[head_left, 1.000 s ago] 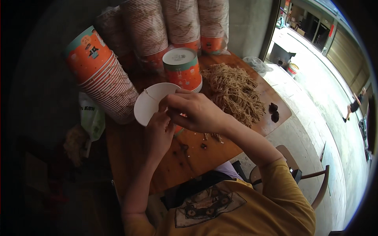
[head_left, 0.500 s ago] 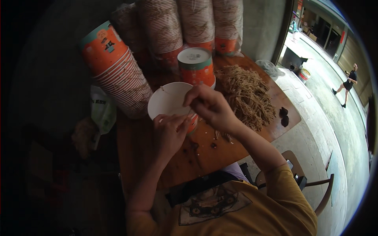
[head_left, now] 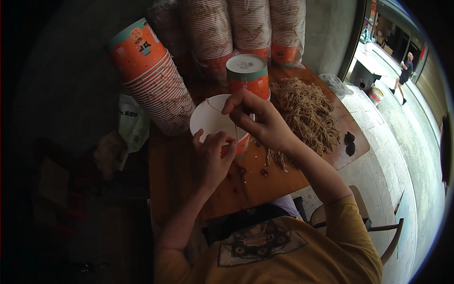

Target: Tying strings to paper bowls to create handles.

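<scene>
A paper bucket (head_left: 204, 119), white inside and orange outside, is tilted open toward me on the wooden table. A thin cord (head_left: 236, 132) runs at its near right rim, between my two hands. My left hand (head_left: 213, 156) is at the near rim, thumb and forefinger pinching the lower part of the cord. Above the bucket's right side, my right hand (head_left: 257, 120) is closed on the cord's upper part; its fingertips are partly hidden. More cord crosses the bucket's mouth toward the far rim. To the right lies a heap of tan cords (head_left: 305, 113).
An upside-down orange bucket (head_left: 248, 75) stands behind. At left leans a tall stack of nested buckets (head_left: 153, 80); bagged stacks (head_left: 250, 28) line the wall. Two dark lumps (head_left: 350, 144) lie near the table's right edge. A wooden chair (head_left: 392, 232) is at right. Outside, a person (head_left: 405, 75) walks.
My right hand has risen a little from my left, and more cord shows between them. The whole view has shifted, and the person outside has moved farther along.
</scene>
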Available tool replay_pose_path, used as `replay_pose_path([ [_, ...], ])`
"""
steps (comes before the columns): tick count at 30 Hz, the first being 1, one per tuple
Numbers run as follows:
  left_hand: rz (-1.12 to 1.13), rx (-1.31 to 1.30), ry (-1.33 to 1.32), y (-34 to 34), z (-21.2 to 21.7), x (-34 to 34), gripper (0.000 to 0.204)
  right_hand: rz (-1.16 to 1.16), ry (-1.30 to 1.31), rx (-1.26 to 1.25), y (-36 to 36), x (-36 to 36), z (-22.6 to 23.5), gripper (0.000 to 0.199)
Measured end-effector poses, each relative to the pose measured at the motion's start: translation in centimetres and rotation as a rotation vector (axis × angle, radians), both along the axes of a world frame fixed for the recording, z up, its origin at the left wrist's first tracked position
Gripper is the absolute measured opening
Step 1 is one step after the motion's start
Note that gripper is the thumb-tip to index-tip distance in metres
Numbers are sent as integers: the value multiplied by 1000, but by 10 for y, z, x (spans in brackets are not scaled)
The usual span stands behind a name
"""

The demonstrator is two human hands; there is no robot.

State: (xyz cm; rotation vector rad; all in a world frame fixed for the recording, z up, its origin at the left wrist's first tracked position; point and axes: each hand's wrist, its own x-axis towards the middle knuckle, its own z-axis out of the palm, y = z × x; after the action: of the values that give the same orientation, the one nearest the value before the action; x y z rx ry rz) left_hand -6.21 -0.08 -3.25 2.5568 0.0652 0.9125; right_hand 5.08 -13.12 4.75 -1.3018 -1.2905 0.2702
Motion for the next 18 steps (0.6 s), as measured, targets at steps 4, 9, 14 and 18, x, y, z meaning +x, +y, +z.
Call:
replay_pose_path([
  [4, 3, -38, -66, -6, 2, 2, 8, -19, -30, 23, 0, -3, -6, 10],
  [9, -1, 59, -73, -5, 0, 4, 7, -11, 1, 53, 0, 1, -9, 11],
  [14, -14, 94, -108, 6, 4, 4, 10, 19, 345, 181, -3, 19, -11, 10],
  [18, -178, -76, -149, 33, 15, 9, 18, 97, 572, 355, -2, 46, -9, 23],
])
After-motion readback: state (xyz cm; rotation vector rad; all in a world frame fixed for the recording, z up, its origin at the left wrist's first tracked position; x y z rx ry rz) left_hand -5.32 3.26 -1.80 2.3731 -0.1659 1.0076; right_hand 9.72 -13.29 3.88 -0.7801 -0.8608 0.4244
